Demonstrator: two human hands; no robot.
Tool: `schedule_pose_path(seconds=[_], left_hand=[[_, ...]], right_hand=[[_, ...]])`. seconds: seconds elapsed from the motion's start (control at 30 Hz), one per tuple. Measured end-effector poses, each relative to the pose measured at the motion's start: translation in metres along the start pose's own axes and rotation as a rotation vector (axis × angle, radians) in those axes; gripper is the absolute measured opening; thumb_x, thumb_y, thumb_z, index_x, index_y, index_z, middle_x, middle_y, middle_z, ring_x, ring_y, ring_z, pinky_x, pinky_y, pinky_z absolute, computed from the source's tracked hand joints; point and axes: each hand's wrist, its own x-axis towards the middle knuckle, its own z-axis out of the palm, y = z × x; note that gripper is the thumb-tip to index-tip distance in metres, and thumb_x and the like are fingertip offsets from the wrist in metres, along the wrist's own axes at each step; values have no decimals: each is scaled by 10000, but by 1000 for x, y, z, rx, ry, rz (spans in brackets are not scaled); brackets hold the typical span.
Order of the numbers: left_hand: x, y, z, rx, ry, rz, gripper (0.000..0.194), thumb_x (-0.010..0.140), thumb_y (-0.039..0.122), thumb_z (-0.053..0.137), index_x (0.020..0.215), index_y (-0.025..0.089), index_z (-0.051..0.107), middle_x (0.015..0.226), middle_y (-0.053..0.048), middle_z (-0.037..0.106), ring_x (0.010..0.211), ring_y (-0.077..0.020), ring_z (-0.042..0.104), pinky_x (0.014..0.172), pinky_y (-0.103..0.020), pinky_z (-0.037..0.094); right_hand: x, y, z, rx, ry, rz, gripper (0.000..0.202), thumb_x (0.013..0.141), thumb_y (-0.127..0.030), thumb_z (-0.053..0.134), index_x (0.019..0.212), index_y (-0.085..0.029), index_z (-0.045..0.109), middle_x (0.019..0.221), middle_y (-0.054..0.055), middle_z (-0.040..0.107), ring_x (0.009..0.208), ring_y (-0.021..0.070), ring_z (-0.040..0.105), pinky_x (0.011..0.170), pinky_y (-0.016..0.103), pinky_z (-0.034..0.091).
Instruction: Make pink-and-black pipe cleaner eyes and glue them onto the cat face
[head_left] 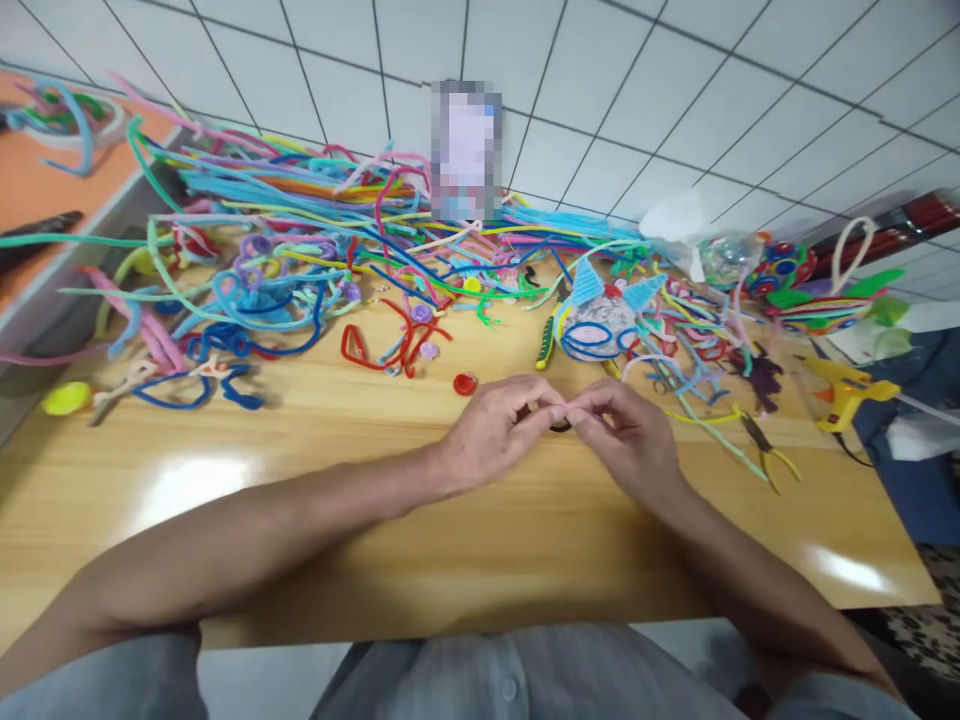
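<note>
My left hand (499, 425) and my right hand (634, 435) meet tip to tip above the wooden table, both closed in a pinch. Between the fingertips shows a bit of a small pink piece (568, 407); most of it is covered, so its exact kind is unclear. Something dark and round lies partly hidden just below the fingertips. Left of my left hand sits a red coil (465, 384). Just beyond the hands stands a silvery ball-like figure (604, 318) with light blue pointed ears and blue rings.
Colourful pipe cleaners (300, 185) are heaped along the tiled wall. A phone (469, 150) leans there. Yellow-handled pliers (769, 452) and a yellow glue gun (851, 395) lie at right, green-handled pliers (545, 340) beside the figure. A yellow coil (67, 398) lies at far left.
</note>
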Motion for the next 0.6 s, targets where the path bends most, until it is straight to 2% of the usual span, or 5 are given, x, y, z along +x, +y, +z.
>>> schedule_pose_path(seconds=[0.1,0.27,0.47,0.6], left_hand=[[-1,4,3,-121,35,-58,197,983,331,657,918,165,741,854,-43,745,763,-145,643,708,-263,482],[0,14,16,-298,126,-97,315,909,479,756,883,166,737,788,-23,715,733,-136,622,700,-261,503],[1,31,50,-427,273,-171,413,791,566,842,880,176,739,698,21,657,575,-80,479,539,-229,395],[5,33,69,-460,324,-165,429,797,583,825,900,179,721,685,40,632,506,-55,410,482,-217,337]], right_hand=[[1,-3,-4,53,-20,40,152,927,-367,719,845,-239,733,767,18,682,689,162,603,623,302,470],[-2,-6,-8,150,37,65,242,908,-441,738,814,-218,729,694,5,682,616,147,591,579,290,477],[-10,-19,-11,381,125,102,283,875,-511,760,848,-233,713,735,9,703,621,156,623,520,284,546],[-12,-18,-21,447,174,78,271,858,-482,760,818,-227,678,738,7,684,616,149,609,492,271,550]])
